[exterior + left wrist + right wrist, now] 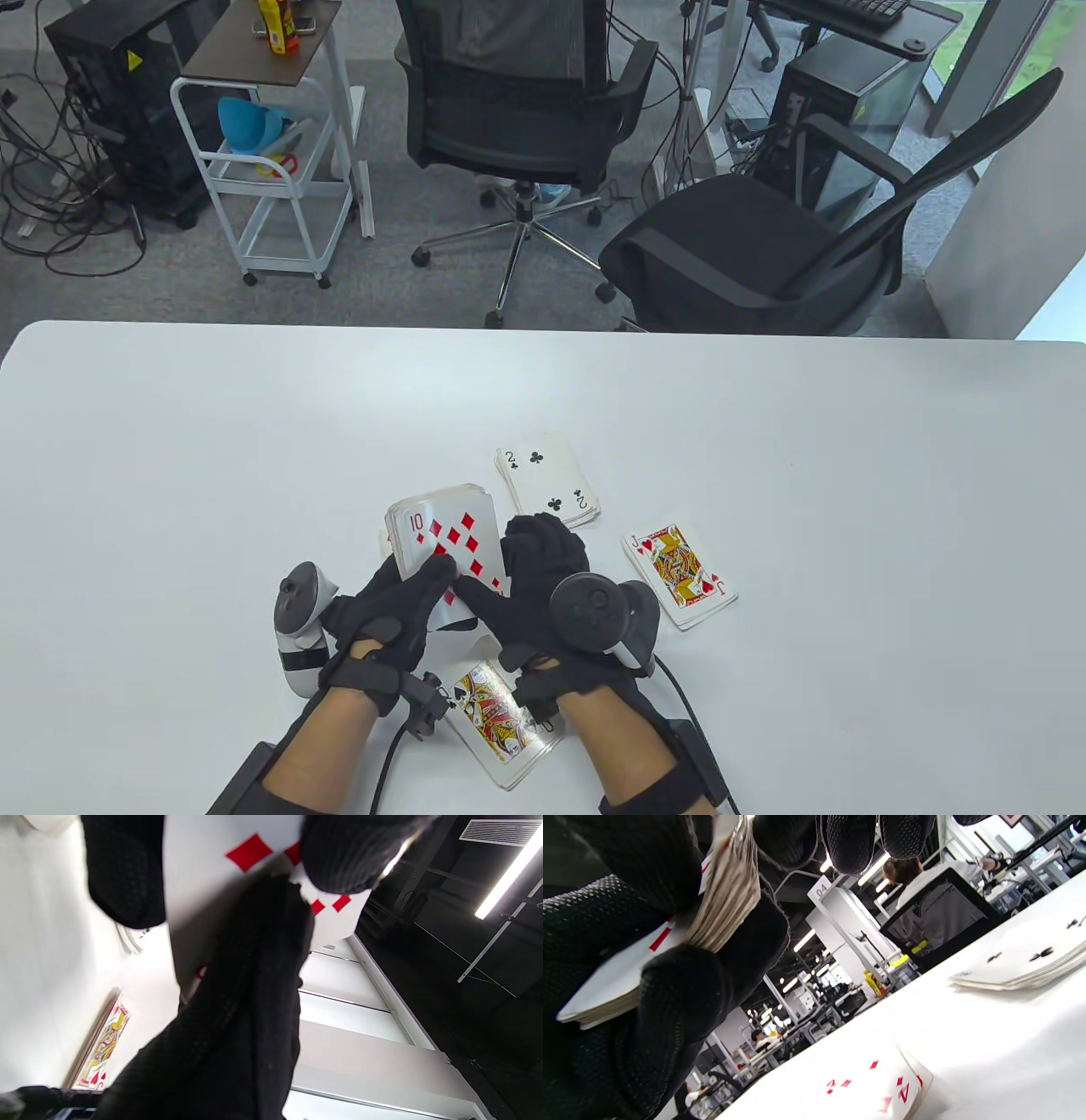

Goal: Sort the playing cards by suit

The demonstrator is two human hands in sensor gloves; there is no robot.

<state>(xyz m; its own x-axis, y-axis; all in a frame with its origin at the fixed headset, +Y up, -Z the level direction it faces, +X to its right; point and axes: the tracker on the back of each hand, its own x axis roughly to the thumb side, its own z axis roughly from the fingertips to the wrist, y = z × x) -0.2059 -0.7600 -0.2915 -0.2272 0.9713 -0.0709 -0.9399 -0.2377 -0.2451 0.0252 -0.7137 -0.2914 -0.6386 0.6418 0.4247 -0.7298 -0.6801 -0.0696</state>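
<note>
Now you have four groups of cards in the table view: one deck in your hands and three face-up piles on the white counter. Take the deck as your landmark. It is lifted off the counter, face up, with the ten of diamonds on top. Your left hand grips it from the near-left side, thumb laid across the lower edge of the top card. Your right hand is closed round its right side, the fingers curled over the far-right edge and the thumb pinching the ten's near edge. So both hands are together, clamped on the same deck.

Just beyond the deck and to its right lies the clubs pile, the two of clubs showing. Farther right of the deck, and a little nearer you, lies the hearts pile, a jack on top. Directly nearer you than the deck, between your two wrists, lies a third pile topped by a spade court card; its rank is partly hidden by your wrist.

In the right wrist view another small batch of cards with red diamond pips lies on the counter beneath the deck; you cannot count them from here.
</note>
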